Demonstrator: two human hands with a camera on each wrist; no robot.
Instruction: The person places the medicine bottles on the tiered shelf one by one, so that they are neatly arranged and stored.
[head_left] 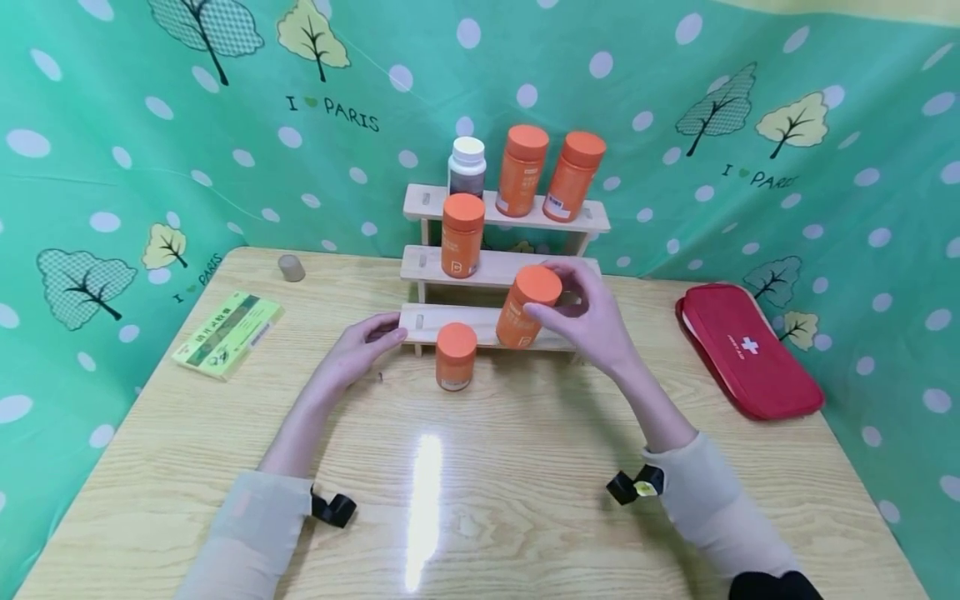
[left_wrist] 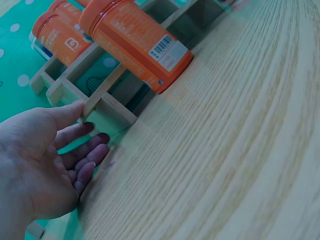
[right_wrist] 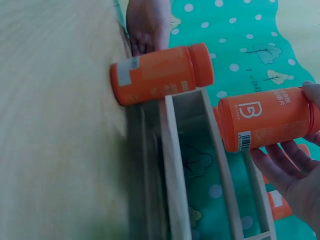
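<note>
My right hand (head_left: 600,321) grips an orange bottle (head_left: 519,321) with an orange lid, slightly tilted, over the right part of the lowest step of a three-step wooden rack (head_left: 426,321). In the right wrist view, the fingers (right_wrist: 292,167) wrap around the lid end of this bottle (right_wrist: 265,117). My left hand (head_left: 356,350) pinches the left end of the lowest step between thumb and fingers, as the left wrist view shows. Another orange bottle (head_left: 455,362) stands on the table directly in front of the rack, near the left hand.
A white-capped bottle (head_left: 467,167) and two orange bottles (head_left: 521,171) (head_left: 572,177) stand on the top step. One orange bottle (head_left: 461,237) occupies the middle step. On the table lie a green-yellow box (head_left: 228,335), a small grey cylinder (head_left: 291,267) and a red first-aid pouch (head_left: 750,354).
</note>
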